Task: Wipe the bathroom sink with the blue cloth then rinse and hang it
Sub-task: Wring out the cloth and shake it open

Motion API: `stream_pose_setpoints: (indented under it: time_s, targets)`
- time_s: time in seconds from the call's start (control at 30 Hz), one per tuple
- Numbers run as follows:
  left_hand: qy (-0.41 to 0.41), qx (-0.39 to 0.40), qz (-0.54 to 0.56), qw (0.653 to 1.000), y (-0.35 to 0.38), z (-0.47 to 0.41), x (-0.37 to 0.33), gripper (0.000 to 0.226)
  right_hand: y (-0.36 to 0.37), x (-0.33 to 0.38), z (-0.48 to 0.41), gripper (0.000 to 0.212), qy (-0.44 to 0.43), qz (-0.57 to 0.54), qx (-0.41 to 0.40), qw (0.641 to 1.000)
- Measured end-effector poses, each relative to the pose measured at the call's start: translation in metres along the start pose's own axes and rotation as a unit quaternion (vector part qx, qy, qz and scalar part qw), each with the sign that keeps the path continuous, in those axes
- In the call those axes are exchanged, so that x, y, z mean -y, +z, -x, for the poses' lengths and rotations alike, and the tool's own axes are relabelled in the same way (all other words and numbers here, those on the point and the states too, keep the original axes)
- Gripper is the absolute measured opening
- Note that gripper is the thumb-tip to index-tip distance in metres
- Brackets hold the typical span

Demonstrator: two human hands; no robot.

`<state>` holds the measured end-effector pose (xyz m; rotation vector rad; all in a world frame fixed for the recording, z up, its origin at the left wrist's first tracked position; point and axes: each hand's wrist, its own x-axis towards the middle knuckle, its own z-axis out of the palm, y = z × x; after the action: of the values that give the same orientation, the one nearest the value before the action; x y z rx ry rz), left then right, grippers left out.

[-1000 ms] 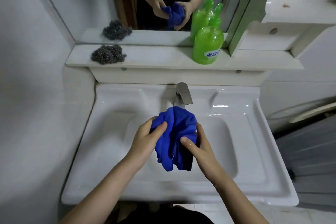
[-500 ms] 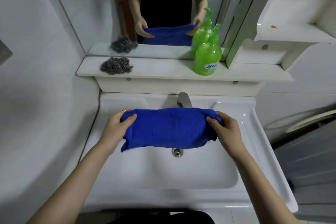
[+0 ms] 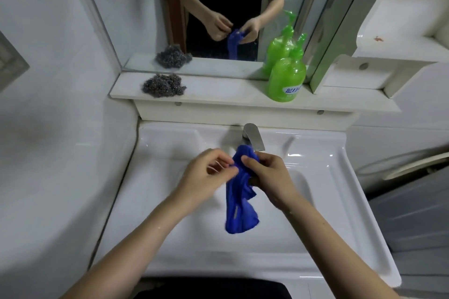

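Observation:
The blue cloth (image 3: 239, 204) hangs bunched and lengthwise over the white sink (image 3: 170, 201), just below the metal faucet (image 3: 252, 137). My right hand (image 3: 269, 176) grips the cloth's top end with thumb and curled fingers. My left hand (image 3: 206, 173) is right beside it, fingers curled, its fingertips pinching the cloth's upper edge; the contact is slightly blurred. The cloth's lower end dangles free above the basin.
A shelf (image 3: 218, 93) above the sink carries a steel wool scourer (image 3: 164, 85) on the left and a green soap bottle (image 3: 286, 75) on the right. A mirror (image 3: 218, 7) behind shows a person's hands with the cloth. A tiled wall stands close on the left.
The cloth was stretched wide between both hands half a second ago. Now the hands have come together at the middle and the cloth hangs down in a narrow bunch.

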<state>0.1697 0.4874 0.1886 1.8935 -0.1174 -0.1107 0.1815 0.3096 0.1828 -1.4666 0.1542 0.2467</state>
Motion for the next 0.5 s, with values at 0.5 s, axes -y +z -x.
stream_pose_setpoints:
  time_s: [0.5]
  targets:
    - [-0.026, 0.032, 0.05, 0.998, 0.006, -0.009, 0.004, 0.026, -0.009, -0.007, 0.008, 0.034, -0.046, -0.017, 0.008, 0.999]
